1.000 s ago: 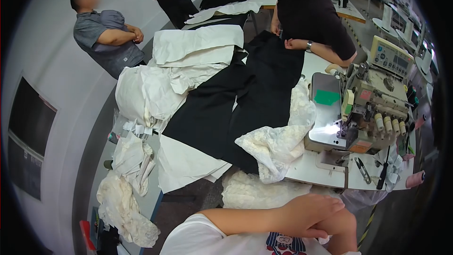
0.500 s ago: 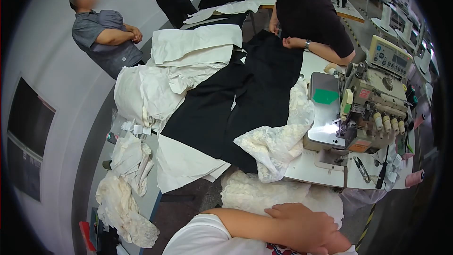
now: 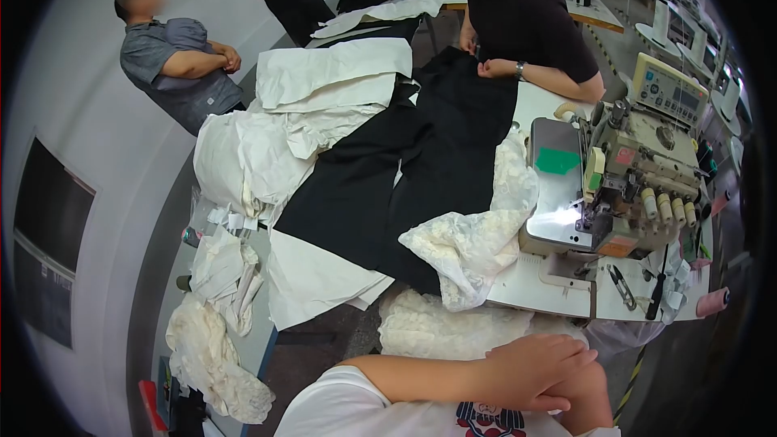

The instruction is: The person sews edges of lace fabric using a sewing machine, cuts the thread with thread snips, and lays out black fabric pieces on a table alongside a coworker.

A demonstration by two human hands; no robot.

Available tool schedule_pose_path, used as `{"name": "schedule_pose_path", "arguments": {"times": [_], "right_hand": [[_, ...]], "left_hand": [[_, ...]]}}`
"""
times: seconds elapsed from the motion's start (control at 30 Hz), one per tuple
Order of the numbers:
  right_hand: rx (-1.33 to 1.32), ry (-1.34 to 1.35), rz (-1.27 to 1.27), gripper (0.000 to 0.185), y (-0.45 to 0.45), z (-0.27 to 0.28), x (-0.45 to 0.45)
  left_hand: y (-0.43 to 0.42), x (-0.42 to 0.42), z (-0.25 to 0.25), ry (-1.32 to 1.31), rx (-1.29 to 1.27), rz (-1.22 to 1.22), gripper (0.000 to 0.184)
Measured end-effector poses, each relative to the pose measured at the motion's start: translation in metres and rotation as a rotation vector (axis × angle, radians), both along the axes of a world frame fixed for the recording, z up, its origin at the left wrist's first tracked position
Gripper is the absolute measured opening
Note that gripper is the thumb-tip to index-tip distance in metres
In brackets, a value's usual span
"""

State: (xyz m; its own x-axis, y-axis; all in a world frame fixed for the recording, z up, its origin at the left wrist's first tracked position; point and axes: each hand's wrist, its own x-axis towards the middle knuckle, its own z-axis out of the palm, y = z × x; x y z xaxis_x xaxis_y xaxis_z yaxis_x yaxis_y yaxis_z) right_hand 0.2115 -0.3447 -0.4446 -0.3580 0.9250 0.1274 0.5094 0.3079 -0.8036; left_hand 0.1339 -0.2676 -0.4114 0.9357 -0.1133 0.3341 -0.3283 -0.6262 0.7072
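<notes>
My left hand (image 3: 534,368) lies across my right arm (image 3: 587,405) at the bottom of the view, its fingers curled round it near the wrist. The fingers of my right hand are hidden beneath it. Just behind my arms is a crumpled cream-white cloth bundle (image 3: 445,325). Black trousers (image 3: 405,162) are spread over the work table, partly on white sheets (image 3: 316,279). At their upper end, the hands (image 3: 492,67) of a co-worker in a dark top touch the fabric. A cream lacy cloth (image 3: 469,255) overlaps the near right edge of the trousers.
An overlock sewing machine (image 3: 639,170) stands on the right, with thread snips (image 3: 622,287) and a screwdriver (image 3: 656,295) before it. White fabric piles (image 3: 251,158) fill the left side. Two other people stand beyond; a person in grey (image 3: 182,73) has hands clasped.
My left hand has drawn back and risen slightly onto my right arm, with its fingers now curled over it. The co-worker's head and arm have shifted a little.
</notes>
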Motion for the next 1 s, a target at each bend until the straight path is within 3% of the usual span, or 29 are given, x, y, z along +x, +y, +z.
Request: {"name": "schedule_pose_path", "arguments": {"times": [0.17,0.27,0.4,0.53,0.57,0.6,0.67,0.87,1.0], "right_hand": [[-0.012,-0.093,-0.015,0.055,-0.013,-0.016,0.003],[-0.016,-0.153,-0.022,0.056,-0.051,-0.047,0.023],[-0.021,-0.236,-0.025,0.058,-0.03,-0.038,0.022],[-0.022,-0.315,-0.029,0.06,0.001,-0.022,0.005],[-0.023,-0.334,-0.03,0.06,0.001,-0.025,0.005],[-0.023,-0.333,-0.03,0.06,0.002,-0.022,0.002],[-0.213,-0.27,0.117,0.067,0.006,-0.011,-0.008],[-0.069,0.069,0.086,0.061,0.0,0.007,-0.012],[-0.135,-0.126,0.092,0.057,0.001,0.0,-0.011]], "left_hand": [[0.015,-0.007,-0.001,0.084,-0.178,0.059,0.073],[0.014,-0.008,-0.005,0.074,-0.167,0.101,0.074],[0.004,-0.001,-0.012,0.014,-0.046,0.125,0.071],[-0.016,0.003,-0.01,-0.011,0.062,-0.061,0.067],[-0.024,0.004,-0.014,0.033,0.07,-0.157,0.057],[-0.029,0.003,-0.014,0.077,0.076,-0.253,0.048],[-0.031,-0.001,-0.015,0.087,0.104,-0.26,0.045],[-0.034,-0.004,-0.018,0.125,0.14,-0.261,0.043],[-0.034,-0.004,-0.018,0.128,0.189,-0.248,0.045]]}}
